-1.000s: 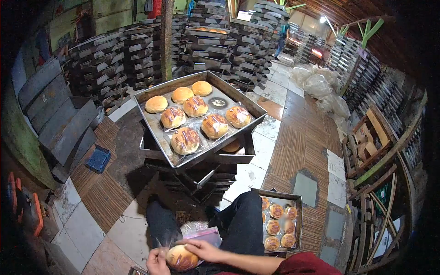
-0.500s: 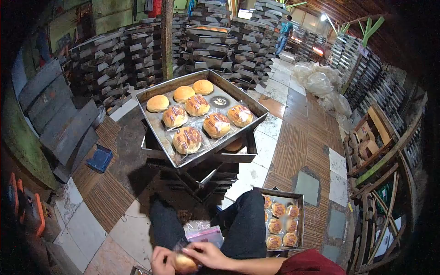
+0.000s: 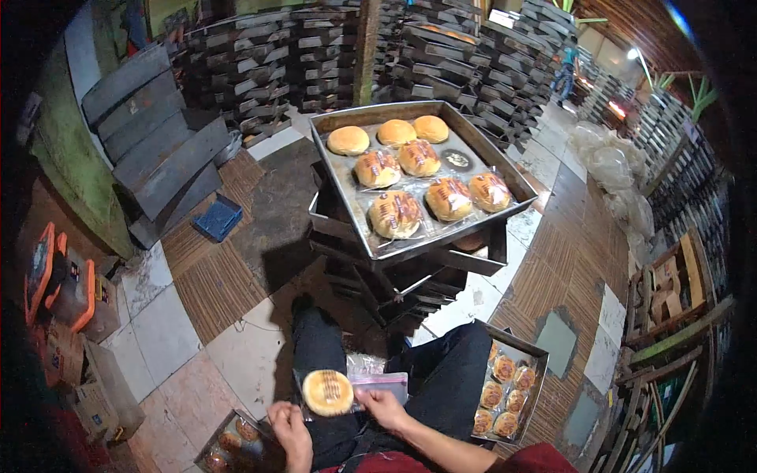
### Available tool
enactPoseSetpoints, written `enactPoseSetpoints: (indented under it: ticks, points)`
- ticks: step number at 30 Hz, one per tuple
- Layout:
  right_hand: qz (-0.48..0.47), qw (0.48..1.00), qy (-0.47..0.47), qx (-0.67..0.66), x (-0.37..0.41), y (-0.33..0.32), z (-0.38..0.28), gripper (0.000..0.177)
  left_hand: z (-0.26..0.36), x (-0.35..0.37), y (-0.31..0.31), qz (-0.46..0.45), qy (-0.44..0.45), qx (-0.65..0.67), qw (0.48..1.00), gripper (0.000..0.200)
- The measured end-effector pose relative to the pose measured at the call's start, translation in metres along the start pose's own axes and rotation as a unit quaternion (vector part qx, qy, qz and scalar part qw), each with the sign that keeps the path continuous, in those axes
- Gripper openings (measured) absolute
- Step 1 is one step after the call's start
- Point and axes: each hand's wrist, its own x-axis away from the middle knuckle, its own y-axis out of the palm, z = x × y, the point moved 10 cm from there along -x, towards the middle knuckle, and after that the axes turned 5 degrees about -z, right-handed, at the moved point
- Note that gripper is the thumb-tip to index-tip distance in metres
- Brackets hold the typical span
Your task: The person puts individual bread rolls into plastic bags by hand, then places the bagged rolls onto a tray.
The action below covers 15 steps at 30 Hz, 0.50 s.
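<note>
A round golden bun (image 3: 328, 392) with dark printing on it, in a clear plastic bag, hangs between my hands above my lap. My right hand (image 3: 384, 409) pinches the right edge of the bag. At its lower left, my left hand (image 3: 290, 433) is closed with fingers curled at the bag's corner. Behind the bun, a pile of clear bags with a pink edge (image 3: 389, 384) rests on my lap. In front of me, a large metal tray (image 3: 378, 251) on a stack of trays carries several bagged buns (image 3: 397, 214) and three bare buns (image 3: 348, 140).
A tray of bagged buns (image 3: 505, 394) stands at my right, another tray (image 3: 211, 461) at my lower left. A blue bin (image 3: 218, 218) and orange-edged boxes (image 3: 83, 296) are on the left. Tall tray stacks (image 3: 252, 67) line the back; a person (image 3: 565, 72) stands far off.
The bun has come up from low between my hands and now shows its printed face. My hands have spread apart to either side of it. The head view has turned left and down.
</note>
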Motion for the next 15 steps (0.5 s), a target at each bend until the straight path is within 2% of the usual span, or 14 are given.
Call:
enactPoseSetpoints:
  ticks: [2, 3, 4, 5, 6, 8, 10, 12, 13, 14, 15]
  points:
    - [0.059, 0.994, 0.038, 0.08, 0.026, -0.009, -0.001, 0.031, -0.012, 0.025, -0.003, 0.011, -0.013, -0.013, 1.0, 0.008]
    - [0.144, 0.967, -0.138, 0.161, 0.046, -0.015, -0.052, 0.03, -0.008, 0.029, -0.001, 0.015, -0.015, -0.014, 1.0, 0.008]
    - [0.222, 0.895, -0.311, 0.232, 0.082, -0.012, -0.121, 0.031, -0.012, 0.034, 0.005, 0.013, -0.151, 0.14, 0.978, 0.011]
    - [0.085, 0.881, -0.372, 0.28, 0.092, 0.017, -0.163, 0.043, -0.011, 0.044, 0.018, 0.011, -0.28, 0.291, 0.915, 0.014]
    - [0.052, 0.802, -0.425, 0.417, 0.103, 0.048, -0.185, 0.054, 0.013, 0.039, 0.016, 0.016, -0.281, 0.294, 0.913, 0.014]
    - [0.031, 0.718, -0.412, 0.561, 0.053, 0.062, -0.144, 0.069, 0.032, 0.044, 0.013, 0.033, -0.397, 0.271, 0.877, 0.023]
    - [-0.025, 0.865, -0.33, 0.377, 0.013, 0.019, -0.184, 0.075, 0.042, 0.027, 0.006, 0.034, -0.339, 0.339, 0.877, 0.028]
    - [-0.026, 0.866, -0.405, 0.293, 0.007, -0.028, -0.265, 0.078, 0.044, 0.021, -0.011, 0.058, -0.254, 0.319, 0.911, 0.029]
    - [0.039, 0.863, -0.392, 0.315, 0.013, -0.066, -0.315, 0.073, 0.044, 0.02, -0.014, 0.058, -0.251, 0.319, 0.912, 0.029]
    - [0.105, 0.864, -0.302, 0.388, 0.006, -0.11, -0.35, 0.063, 0.04, 0.023, -0.011, 0.043, -0.278, 0.316, 0.906, 0.028]
    - [0.074, 0.932, -0.229, 0.272, -0.005, -0.151, -0.375, 0.057, 0.037, 0.027, -0.008, 0.028, -0.308, 0.314, 0.898, 0.028]
